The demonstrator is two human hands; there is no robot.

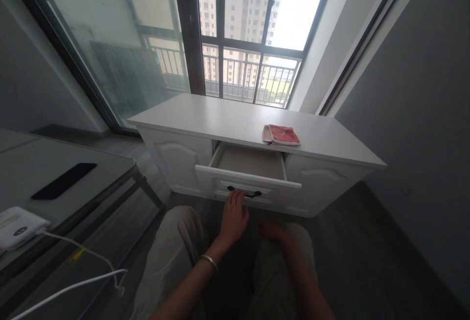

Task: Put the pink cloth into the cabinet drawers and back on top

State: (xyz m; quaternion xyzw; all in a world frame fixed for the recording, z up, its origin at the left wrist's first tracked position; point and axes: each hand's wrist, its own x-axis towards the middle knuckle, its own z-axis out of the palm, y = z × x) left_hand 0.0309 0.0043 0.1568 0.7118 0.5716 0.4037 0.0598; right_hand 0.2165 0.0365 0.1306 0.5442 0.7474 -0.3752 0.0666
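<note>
A drawer (249, 161) stands pulled out from the middle of a white cabinet (176, 161), and its inside shows a bare light-coloured bottom. On its front panel is a dark curved handle (253, 194). My left hand (235, 212), with a bangle on the wrist, has its fingers curled on the left part of that handle. Down by my right knee rests my right hand (270, 228), apart from the cabinet; its fingers are too dark to make out. A folded red-and-pink cloth (282, 135) lies on the cabinet top (220, 119), near the front edge.
At left stands a table (110, 175) bearing a black phone-like slab (64, 181) and a white device (22, 227) with a cable (91, 251) hanging off the edge. Behind the cabinet are glass doors (242, 41). A grey wall (414, 129) rises on the right.
</note>
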